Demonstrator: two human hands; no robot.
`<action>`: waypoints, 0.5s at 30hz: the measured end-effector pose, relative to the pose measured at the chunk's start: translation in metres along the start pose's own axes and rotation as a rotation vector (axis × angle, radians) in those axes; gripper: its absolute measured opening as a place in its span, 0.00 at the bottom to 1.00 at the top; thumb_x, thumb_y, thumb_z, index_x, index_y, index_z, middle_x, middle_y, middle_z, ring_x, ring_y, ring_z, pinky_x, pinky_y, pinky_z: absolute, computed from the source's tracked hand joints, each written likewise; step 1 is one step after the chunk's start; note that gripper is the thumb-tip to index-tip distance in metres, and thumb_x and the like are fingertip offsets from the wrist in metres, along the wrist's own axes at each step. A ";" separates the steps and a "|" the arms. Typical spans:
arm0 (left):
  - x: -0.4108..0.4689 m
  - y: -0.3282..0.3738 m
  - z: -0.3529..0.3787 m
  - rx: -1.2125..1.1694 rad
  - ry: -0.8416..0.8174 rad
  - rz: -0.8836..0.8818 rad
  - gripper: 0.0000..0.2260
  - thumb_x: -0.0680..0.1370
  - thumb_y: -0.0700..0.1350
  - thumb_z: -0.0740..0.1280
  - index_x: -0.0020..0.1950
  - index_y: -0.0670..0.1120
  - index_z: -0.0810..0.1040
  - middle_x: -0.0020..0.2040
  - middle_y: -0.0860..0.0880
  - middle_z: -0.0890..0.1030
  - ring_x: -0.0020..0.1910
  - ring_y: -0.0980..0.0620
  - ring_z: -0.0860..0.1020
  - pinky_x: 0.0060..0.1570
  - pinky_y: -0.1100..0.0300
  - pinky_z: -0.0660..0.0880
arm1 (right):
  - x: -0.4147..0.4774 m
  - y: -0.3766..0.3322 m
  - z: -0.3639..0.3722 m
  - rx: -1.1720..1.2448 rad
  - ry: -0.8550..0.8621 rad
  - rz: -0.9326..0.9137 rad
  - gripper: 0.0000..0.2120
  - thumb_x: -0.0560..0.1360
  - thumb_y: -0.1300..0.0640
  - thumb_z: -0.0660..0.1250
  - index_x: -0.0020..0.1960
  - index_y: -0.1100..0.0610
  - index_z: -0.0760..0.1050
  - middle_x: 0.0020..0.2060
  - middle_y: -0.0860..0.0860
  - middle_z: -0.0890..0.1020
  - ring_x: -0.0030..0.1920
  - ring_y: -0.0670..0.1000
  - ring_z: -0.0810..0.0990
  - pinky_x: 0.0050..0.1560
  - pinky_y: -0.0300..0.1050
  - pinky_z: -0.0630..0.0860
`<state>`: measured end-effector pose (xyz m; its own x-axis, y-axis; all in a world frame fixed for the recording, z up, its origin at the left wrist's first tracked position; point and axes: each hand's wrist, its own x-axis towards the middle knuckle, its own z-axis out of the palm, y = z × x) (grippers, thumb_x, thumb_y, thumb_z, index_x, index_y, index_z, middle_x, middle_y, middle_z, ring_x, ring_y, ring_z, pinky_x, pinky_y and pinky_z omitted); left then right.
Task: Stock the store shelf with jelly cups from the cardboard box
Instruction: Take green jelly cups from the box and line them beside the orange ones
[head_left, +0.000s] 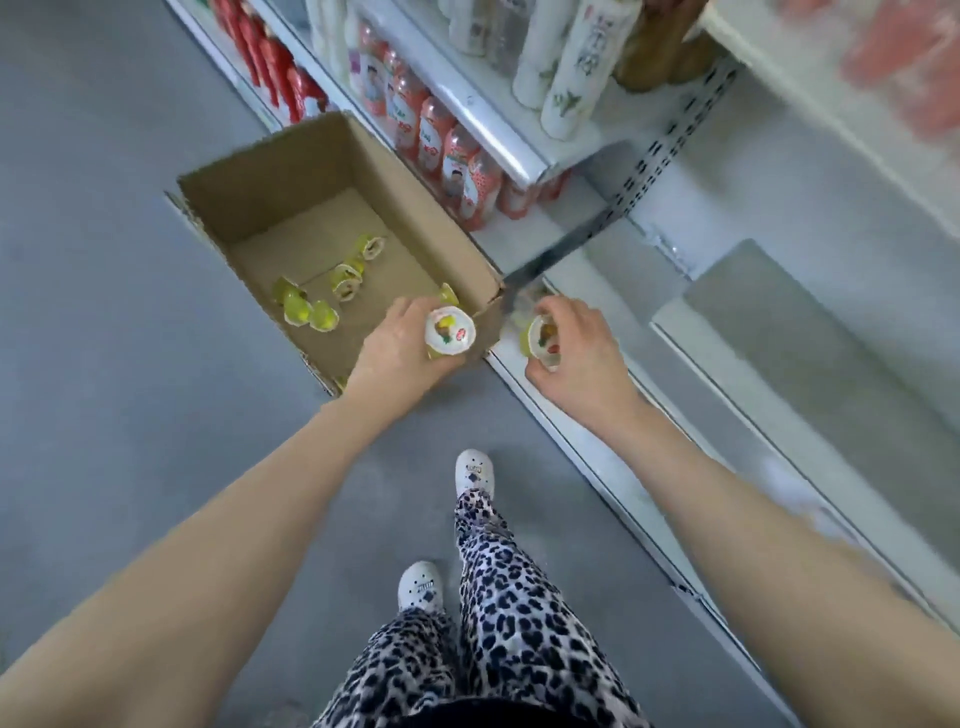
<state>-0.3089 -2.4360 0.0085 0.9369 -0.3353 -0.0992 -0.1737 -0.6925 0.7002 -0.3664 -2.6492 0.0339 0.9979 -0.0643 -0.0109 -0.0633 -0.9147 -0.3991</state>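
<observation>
A grey floor (104, 312) fills the left of the frame, an aisle running beside white store shelving. At the upper left a row of red packs (270, 67) stands on a low shelf, smeared by motion. Right of them, at centre left, an open cardboard box (260, 208) sits on the floor against the shelving; its near corner is hidden behind the left hand (400, 348). Inside lie several loose jelly cups (304, 312), yellow-green, tipped on their sides and scattered over the bare bottom. The left hand grips one jelly cup (450, 332), lid up, over the box's near right corner. At the lower centre are leopard-print trousers (509, 597) and white shoes (474, 470). Above the box, pink drink bottles (447, 150) line a shelf, with tall white bottles (571, 67) on the level above, their tops cut off by the frame. Just right of the box, the right hand (576, 348) pinches a second jelly cup (543, 340) between curled fingers and thumb at the front edge of the lowest shelf (857, 441); that cup is blurred and its print is unreadable. The two hands are apart, each with its own cup. The far upper right is a red blur.
</observation>
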 end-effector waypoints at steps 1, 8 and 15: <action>-0.004 0.015 0.000 0.005 -0.024 0.056 0.24 0.70 0.51 0.75 0.63 0.49 0.74 0.57 0.48 0.76 0.57 0.48 0.74 0.50 0.59 0.68 | -0.016 0.003 -0.013 0.002 0.031 0.031 0.25 0.65 0.58 0.70 0.61 0.59 0.72 0.53 0.57 0.76 0.52 0.61 0.74 0.54 0.51 0.69; -0.023 0.125 0.019 0.102 -0.193 0.394 0.24 0.67 0.50 0.78 0.60 0.50 0.75 0.55 0.51 0.77 0.55 0.50 0.74 0.46 0.65 0.63 | -0.125 0.046 -0.094 -0.031 0.217 0.259 0.26 0.69 0.58 0.71 0.67 0.58 0.73 0.56 0.57 0.77 0.57 0.61 0.74 0.58 0.47 0.67; -0.059 0.235 0.066 0.192 -0.267 0.718 0.26 0.67 0.53 0.78 0.61 0.49 0.76 0.56 0.50 0.77 0.57 0.48 0.72 0.53 0.62 0.63 | -0.237 0.097 -0.162 -0.060 0.384 0.440 0.25 0.73 0.54 0.71 0.68 0.58 0.72 0.58 0.57 0.77 0.60 0.59 0.73 0.60 0.50 0.70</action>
<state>-0.4245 -2.6208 0.1320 0.4757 -0.8671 0.1477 -0.7805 -0.3387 0.5254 -0.6111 -2.7877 0.1467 0.8014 -0.5724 0.1735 -0.4820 -0.7899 -0.3793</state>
